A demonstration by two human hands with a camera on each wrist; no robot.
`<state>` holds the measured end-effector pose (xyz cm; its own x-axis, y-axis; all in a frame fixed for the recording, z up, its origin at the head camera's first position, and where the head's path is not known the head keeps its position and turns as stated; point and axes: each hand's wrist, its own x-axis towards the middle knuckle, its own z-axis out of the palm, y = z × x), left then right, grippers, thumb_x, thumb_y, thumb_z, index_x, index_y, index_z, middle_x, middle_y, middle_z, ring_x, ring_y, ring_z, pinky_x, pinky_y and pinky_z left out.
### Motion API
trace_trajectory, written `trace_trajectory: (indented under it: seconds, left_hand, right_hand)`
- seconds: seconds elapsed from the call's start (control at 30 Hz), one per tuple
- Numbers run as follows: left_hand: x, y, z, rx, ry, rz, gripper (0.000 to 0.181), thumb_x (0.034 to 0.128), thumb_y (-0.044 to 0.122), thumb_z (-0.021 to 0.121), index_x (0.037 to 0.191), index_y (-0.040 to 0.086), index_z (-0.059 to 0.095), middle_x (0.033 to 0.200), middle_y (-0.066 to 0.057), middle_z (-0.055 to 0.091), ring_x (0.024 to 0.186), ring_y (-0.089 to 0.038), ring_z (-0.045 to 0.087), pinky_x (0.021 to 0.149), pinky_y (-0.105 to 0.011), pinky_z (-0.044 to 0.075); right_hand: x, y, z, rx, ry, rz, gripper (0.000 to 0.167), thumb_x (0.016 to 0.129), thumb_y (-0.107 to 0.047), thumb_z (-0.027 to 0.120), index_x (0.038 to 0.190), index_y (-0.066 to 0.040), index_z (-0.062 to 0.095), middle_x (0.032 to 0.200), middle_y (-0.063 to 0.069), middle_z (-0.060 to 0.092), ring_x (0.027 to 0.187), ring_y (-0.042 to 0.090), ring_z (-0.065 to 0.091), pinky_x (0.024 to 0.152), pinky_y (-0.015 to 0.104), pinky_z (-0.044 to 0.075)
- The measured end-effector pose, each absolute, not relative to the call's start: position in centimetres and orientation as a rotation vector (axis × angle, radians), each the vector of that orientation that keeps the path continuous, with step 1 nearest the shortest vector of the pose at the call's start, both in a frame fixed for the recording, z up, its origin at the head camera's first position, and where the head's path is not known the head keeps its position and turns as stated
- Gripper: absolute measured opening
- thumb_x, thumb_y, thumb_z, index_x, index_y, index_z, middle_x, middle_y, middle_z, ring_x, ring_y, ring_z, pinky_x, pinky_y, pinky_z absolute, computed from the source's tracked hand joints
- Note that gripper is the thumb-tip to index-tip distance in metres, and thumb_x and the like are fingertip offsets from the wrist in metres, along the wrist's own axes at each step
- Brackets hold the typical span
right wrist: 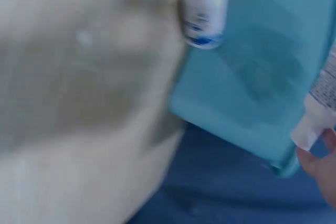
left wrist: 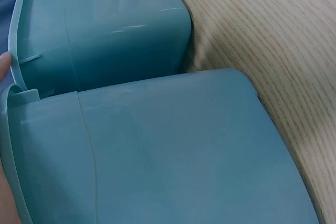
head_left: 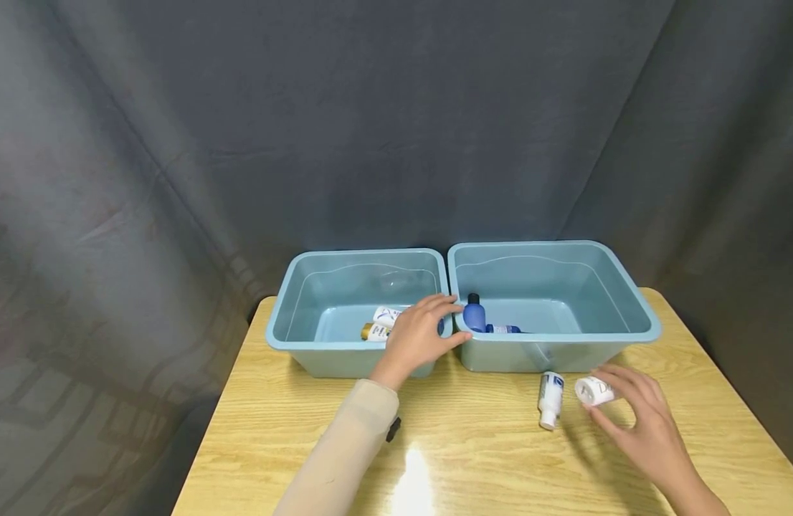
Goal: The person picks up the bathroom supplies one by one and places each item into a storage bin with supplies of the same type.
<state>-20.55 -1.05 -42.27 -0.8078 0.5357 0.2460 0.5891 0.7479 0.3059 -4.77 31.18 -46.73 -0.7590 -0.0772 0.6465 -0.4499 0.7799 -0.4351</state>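
Observation:
My right hand holds a white bottle with dark lettering above the table at the right. In the right wrist view, the thumb and a finger pinch this white bottle near its narrow white end. A second white bottle with a blue label lies on the table, left of that hand. My left hand rests over the neighbouring rims of the two bins, fingers spread and touching the right bin's corner. Only fingertips and part of the hand show in the left wrist view.
The left blue bin holds a white container and a white gold-capped bottle, partly hidden by my left hand. Inside the right blue bin are a blue black-capped bottle and a dark blue item. A grey curtain hangs behind.

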Motion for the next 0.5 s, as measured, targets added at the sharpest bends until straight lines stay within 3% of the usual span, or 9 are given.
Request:
trace_trajectory:
  seconds: [0.1,0.5]
  left_hand:
    - [-20.6,-1.1,-42.2,-0.902,-2.799,-0.566,0.056,0.0896,0.064,0.06,0.134,0.03,0.063,0.147,0.011,0.049,0.139,-0.011,0.04,0.104,-0.042,0.044]
    - [-20.7,-1.2,-42.3,-0.896,-2.801,-0.567,0.056,0.0896,0.063,0.061,0.134,0.029,0.063,0.148,0.011,0.048,0.139,-0.012,0.039,0.104,-0.043,0.044]
  right_hand:
    - [-5.0,31.1,-44.6,0.381,-2.231,0.766,0.075,0.089,-0.065,0.059,0.113,0.005,0.067,0.119,0.02,0.06,0.127,0.003,0.038,0.106,0.018,0.022]
    - [-6.3,30.8,-39.5,0.467,-1.913,0.716,0.067,0.089,-0.056,0.067,0.102,0.01,0.067,0.114,0.021,0.066,0.122,0.012,0.05,0.104,0.028,0.029]
